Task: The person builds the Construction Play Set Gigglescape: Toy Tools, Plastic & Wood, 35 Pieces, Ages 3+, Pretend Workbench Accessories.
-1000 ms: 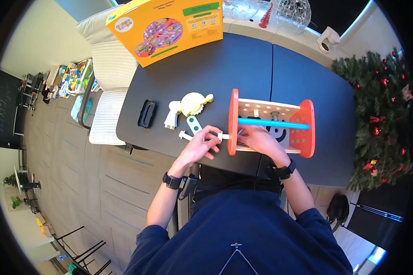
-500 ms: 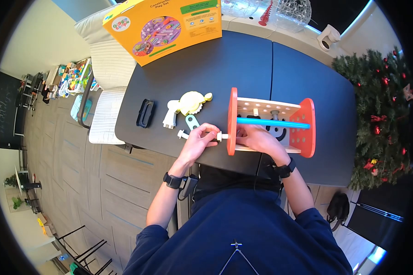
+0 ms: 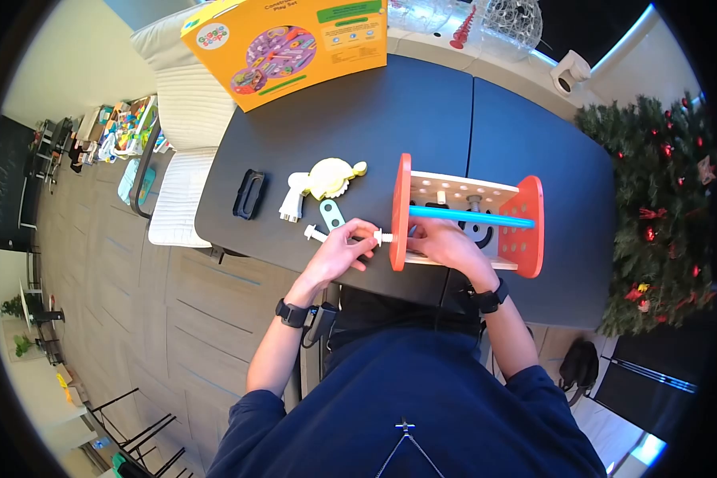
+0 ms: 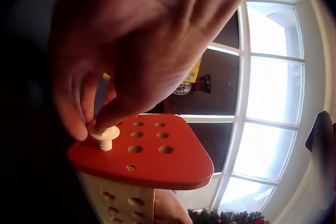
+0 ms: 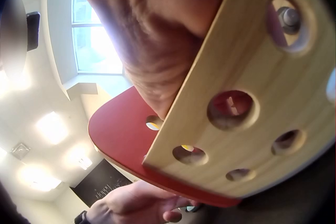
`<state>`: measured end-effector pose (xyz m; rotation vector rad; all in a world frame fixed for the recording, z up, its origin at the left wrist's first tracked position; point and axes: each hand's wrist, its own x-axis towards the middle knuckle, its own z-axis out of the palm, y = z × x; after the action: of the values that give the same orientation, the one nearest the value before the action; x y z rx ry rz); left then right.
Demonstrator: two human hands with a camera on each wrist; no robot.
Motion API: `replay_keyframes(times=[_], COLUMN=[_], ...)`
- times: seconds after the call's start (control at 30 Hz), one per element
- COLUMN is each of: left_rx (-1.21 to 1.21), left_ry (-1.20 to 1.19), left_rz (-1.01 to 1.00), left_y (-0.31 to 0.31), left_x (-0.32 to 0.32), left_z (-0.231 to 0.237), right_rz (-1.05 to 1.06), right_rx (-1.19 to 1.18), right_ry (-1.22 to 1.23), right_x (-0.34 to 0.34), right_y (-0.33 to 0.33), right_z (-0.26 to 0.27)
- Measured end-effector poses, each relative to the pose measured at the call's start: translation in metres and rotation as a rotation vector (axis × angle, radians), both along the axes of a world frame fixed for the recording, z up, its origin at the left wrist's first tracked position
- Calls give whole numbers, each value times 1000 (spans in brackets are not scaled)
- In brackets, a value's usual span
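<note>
A wooden toy toolbox with red end panels [image 3: 400, 211] and a blue rod handle [image 3: 474, 213] stands on the dark table. At its left end my left hand [image 3: 342, 248] pinches the head of a pale screw [image 4: 105, 139] between thumb and fingers. The screw's threaded shank meets a hole in the red panel, part of the thread still showing outside. My right hand [image 3: 452, 243] reaches inside the toolbox under the rod, at the inner side of that same panel. Its fingertips are hidden, and I cannot tell what they hold.
By the left hand lie another pale screw [image 3: 315, 233] and a teal strip with holes [image 3: 332, 213]. Beyond are a yellow toy piece [image 3: 327, 178], a white forked piece [image 3: 292, 199] and a black frame [image 3: 251, 193]. An orange box [image 3: 295, 56] stands at the back.
My left fingers have shifted around the screw head, loosely spread at first, then drawn together on it. My right hand stays inside the toolbox. The head view has shifted slightly.
</note>
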<state>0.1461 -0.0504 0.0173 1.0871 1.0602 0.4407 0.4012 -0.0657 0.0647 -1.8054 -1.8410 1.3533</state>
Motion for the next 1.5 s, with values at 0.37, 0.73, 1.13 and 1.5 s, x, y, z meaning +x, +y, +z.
replay_keyframes(times=[0.37,0.73,1.13,1.5], left_rx=[-132,53,-31,-31], left_ry=[143,39,222,206], left_rz=[-7,24,-13,35], left_y=[0,-11,-1,-4], left_x=[2,3,9,12], left_z=[2,7,1,18], right_rz=[7,12,0,15], right_rx=[-6,6,12,9], right_ry=[-19,-23,3,-22], right_x=[-1,-1,-2,0], right_y=[0,0,0,0], right_z=[3,6,6,4])
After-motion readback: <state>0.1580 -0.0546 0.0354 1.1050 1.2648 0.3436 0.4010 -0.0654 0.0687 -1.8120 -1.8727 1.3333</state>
